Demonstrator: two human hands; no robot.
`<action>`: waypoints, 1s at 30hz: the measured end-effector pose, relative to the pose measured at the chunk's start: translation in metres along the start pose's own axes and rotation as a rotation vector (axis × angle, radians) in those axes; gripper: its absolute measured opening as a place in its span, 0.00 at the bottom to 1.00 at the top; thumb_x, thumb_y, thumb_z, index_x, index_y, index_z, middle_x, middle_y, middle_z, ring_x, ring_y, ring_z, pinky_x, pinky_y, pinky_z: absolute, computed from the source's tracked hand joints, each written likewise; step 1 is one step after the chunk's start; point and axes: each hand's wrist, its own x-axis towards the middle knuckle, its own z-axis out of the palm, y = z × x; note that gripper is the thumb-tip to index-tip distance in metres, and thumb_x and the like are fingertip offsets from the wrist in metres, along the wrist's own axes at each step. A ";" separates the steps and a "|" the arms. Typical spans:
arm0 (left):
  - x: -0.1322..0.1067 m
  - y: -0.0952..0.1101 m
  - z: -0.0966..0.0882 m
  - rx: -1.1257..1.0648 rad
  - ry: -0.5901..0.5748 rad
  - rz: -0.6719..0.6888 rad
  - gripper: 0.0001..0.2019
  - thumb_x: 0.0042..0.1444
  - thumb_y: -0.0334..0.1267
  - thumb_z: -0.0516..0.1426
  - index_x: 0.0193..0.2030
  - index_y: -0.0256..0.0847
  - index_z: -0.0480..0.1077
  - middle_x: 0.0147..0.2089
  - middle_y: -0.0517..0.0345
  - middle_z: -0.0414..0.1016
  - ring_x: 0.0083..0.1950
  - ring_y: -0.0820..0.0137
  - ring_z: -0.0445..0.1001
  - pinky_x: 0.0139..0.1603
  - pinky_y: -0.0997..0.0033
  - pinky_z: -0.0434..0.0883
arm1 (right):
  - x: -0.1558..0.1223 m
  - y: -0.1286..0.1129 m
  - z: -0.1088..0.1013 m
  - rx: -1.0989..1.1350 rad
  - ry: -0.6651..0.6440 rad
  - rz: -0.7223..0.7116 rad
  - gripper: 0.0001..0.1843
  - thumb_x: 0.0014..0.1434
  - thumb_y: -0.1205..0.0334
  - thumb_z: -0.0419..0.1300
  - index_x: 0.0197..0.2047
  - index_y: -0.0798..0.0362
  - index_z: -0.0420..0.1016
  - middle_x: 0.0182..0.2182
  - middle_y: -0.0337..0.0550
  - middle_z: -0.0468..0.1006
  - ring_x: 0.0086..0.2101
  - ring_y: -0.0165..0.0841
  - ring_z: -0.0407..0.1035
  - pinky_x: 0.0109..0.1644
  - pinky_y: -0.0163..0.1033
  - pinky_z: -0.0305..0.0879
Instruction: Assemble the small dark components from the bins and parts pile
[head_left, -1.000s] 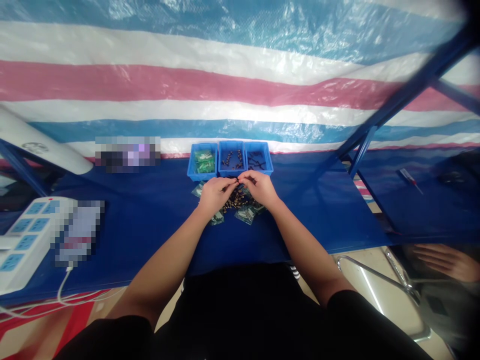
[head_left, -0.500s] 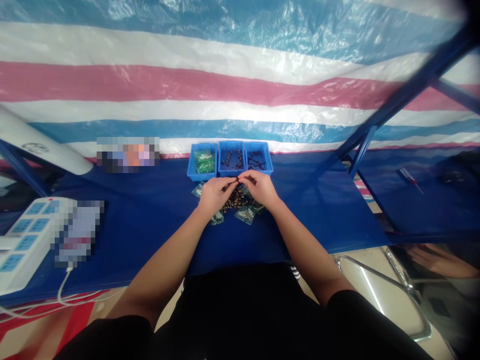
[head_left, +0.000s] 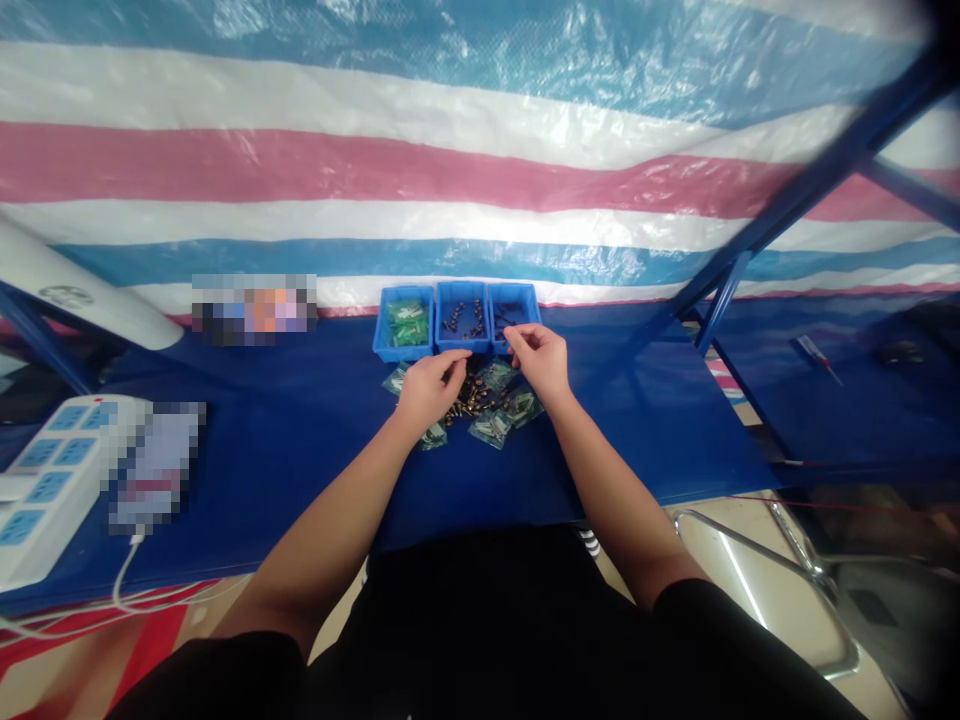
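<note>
Your left hand (head_left: 429, 392): curled above brass screws (head_left: 472, 402), cannot tell if gripping.
Your right hand (head_left: 540, 360): half closed beside the right blue bin (head_left: 514, 291), cannot tell if gripping.

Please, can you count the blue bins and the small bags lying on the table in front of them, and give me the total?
Blue plastic bins: 3
Small green plastic bags: 5 visible
Total: 8
</note>
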 end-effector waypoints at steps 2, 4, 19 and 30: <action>0.000 0.000 0.000 0.002 -0.002 -0.001 0.13 0.64 0.39 0.53 0.50 0.44 0.76 0.35 0.59 0.79 0.33 0.71 0.75 0.37 0.72 0.69 | 0.003 0.002 -0.001 0.021 0.021 0.012 0.23 0.56 0.41 0.60 0.40 0.55 0.76 0.29 0.44 0.79 0.22 0.30 0.70 0.25 0.36 0.68; 0.000 -0.001 0.000 0.002 -0.005 0.001 0.13 0.64 0.39 0.53 0.50 0.44 0.76 0.35 0.59 0.79 0.33 0.71 0.75 0.37 0.73 0.69 | 0.003 0.002 0.000 0.057 0.018 -0.019 0.25 0.58 0.42 0.59 0.46 0.55 0.75 0.37 0.48 0.81 0.30 0.33 0.75 0.30 0.37 0.72; 0.000 -0.001 0.000 0.002 -0.011 0.001 0.13 0.64 0.40 0.53 0.50 0.44 0.76 0.37 0.57 0.80 0.35 0.69 0.76 0.38 0.72 0.70 | 0.000 -0.008 -0.016 -0.362 0.069 -0.153 0.16 0.60 0.56 0.54 0.44 0.53 0.77 0.30 0.43 0.80 0.30 0.33 0.73 0.41 0.40 0.70; 0.000 -0.001 -0.001 -0.008 -0.017 -0.012 0.13 0.64 0.40 0.53 0.50 0.43 0.76 0.35 0.57 0.79 0.34 0.70 0.76 0.37 0.72 0.70 | 0.010 -0.009 -0.051 -0.900 -0.423 -0.103 0.09 0.50 0.63 0.62 0.36 0.48 0.82 0.31 0.39 0.82 0.33 0.34 0.74 0.39 0.36 0.66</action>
